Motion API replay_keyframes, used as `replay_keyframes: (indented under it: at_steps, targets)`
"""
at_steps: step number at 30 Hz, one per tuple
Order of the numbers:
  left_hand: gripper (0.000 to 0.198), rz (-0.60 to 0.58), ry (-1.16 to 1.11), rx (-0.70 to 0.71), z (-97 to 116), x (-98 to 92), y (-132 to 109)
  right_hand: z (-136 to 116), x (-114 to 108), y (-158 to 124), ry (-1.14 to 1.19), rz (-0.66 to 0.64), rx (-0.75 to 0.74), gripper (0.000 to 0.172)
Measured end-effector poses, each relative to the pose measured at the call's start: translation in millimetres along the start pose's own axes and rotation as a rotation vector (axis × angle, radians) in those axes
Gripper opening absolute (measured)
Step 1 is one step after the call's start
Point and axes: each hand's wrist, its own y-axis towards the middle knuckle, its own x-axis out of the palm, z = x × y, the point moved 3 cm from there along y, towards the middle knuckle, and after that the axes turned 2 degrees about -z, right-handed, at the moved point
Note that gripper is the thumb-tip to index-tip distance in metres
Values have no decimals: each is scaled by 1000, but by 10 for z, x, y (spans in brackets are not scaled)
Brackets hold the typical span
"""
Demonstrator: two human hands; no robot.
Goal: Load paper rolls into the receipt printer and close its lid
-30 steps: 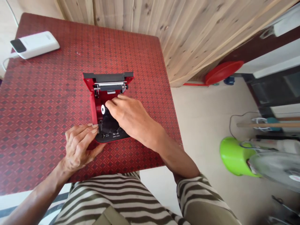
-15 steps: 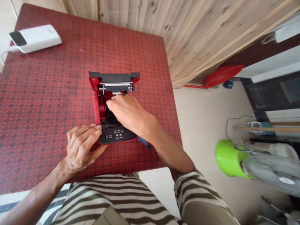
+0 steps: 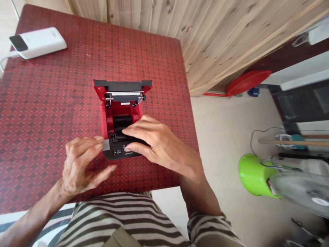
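A small red printer (image 3: 120, 116) stands on the red patterned table (image 3: 51, 103) with its lid (image 3: 122, 87) tipped open to the back. Its paper bay (image 3: 121, 122) looks dark inside. My right hand (image 3: 156, 145) lies over the printer's front, fingers spread across the bay's near edge and thumb on the black button panel (image 3: 119, 152); I see nothing in it. My left hand (image 3: 82, 161) is at the printer's front left corner, fingers stretched out. Its fingertips touch a small grey patch that I cannot make out.
A white power bank (image 3: 38, 43) with a cable lies at the table's far left. The table's right edge (image 3: 189, 113) drops to the floor, where a red basin (image 3: 248, 82), a green bucket (image 3: 253, 175) and a fan (image 3: 300, 187) stand. A wooden wall rises behind the table.
My right hand has pulled back out of the paper bay to the front panel, and the white roll end it held no longer shows. My left hand has shifted slightly left and down.
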Motion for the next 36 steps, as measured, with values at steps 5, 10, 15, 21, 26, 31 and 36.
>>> replay_keyframes:
  at_steps: [5,10,15,21,26,31,36]
  targets:
    - [78,50,151,12,-67,-180,594,-37,117,-178,-60,145,9,16]
    - [75,-67,148,21,-157,-121,1206,-75,209,-218,-190,280,-12,23]
    - [90,-94,30,65,-95,-66,1022,-156,316,-326,-386,414,-28,22]
    - [96,-102,191,302,72,-12,462,-222,375,-381,-447,467,-83,19]
    - [71,-147,354,412,182,-6,428,-224,379,-369,-479,447,-81,21]
    - [66,-238,386,360,274,-39,518,-217,380,-368,-463,456,-73,19]
    - [63,-248,407,416,257,-12,520,-218,394,-381,-434,430,-76,22]
